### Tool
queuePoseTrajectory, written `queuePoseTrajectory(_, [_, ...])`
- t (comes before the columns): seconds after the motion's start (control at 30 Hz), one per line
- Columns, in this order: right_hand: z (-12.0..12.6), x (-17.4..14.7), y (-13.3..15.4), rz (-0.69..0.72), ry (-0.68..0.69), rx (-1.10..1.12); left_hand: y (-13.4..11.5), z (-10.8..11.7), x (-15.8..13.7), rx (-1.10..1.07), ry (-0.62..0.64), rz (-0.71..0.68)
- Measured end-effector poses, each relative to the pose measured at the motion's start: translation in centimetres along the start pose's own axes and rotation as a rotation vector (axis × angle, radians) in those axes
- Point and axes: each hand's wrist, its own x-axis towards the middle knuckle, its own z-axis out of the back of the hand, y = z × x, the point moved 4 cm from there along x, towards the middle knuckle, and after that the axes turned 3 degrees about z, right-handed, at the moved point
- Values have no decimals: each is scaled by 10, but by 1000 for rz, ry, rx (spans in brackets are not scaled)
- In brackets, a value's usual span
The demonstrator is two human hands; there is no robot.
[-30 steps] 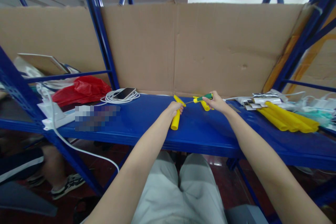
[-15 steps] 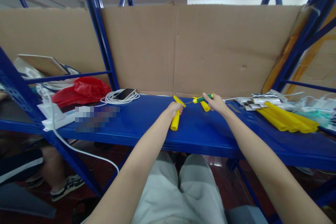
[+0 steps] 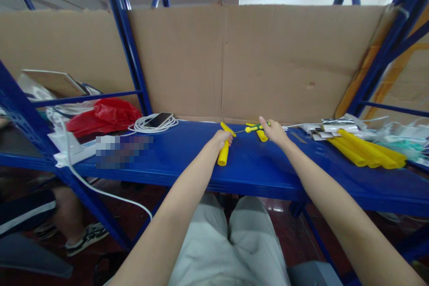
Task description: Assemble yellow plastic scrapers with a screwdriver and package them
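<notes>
My left hand [image 3: 224, 137] is closed around a yellow tube [image 3: 222, 157], whose lower end sticks out below the fist. A yellow piece [image 3: 227, 128] slants out above the fingers; whether it is one with the tube is hidden. In my right hand [image 3: 274, 131] is a screwdriver [image 3: 253, 129] with a yellow and green handle, held level. Its thin shaft points left and its tip meets the yellow work at my left hand, though the exact contact is too small to make out. Behind the screwdriver handle, another yellow tube [image 3: 262, 136] lies on the blue shelf [image 3: 187, 152].
Several yellow tubes [image 3: 365, 149] lie at the right beside silvery-white packets [image 3: 338, 127]. A thin metal strip [image 3: 298, 137] rests nearer. At left are a phone [image 3: 160, 119] on a coiled white cable [image 3: 140, 125] and a red bag [image 3: 105, 116]. Cardboard [image 3: 268, 62] stands behind. Someone's leg [image 3: 69, 210] shows lower left.
The screwdriver handle has turned about its axis: more yellow and less green faces me now. Both hands stay nearly in place.
</notes>
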Motion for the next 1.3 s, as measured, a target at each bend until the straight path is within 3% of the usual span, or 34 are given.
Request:
queuePoseTrajectory(0.2, [-11,-4,0,-98,161,349,1,3,1,-21,-16,28])
queuePoseTrajectory(0.47, [-5,1,0,27,-93,294,0,-1,0,22,1,-4])
queuePoseTrajectory(0.73, [0,-9,15,-194,151,753,-2,-3,-11,41,28,4])
queuePoseTrajectory(0.83, [1,-10,20,-184,253,949,-3,-3,-14,36,23,15])
queuePoseTrajectory(0.93, [1,-9,21,-119,282,989,-3,-3,-15,32,28,15])
queuePoseTrajectory(1.13, [2,-2,13,35,32,742,-2,-3,-15,13,43,30])
queuePoseTrajectory(1.3, [6,-1,13,85,-94,705,-1,-4,-12,10,55,17])
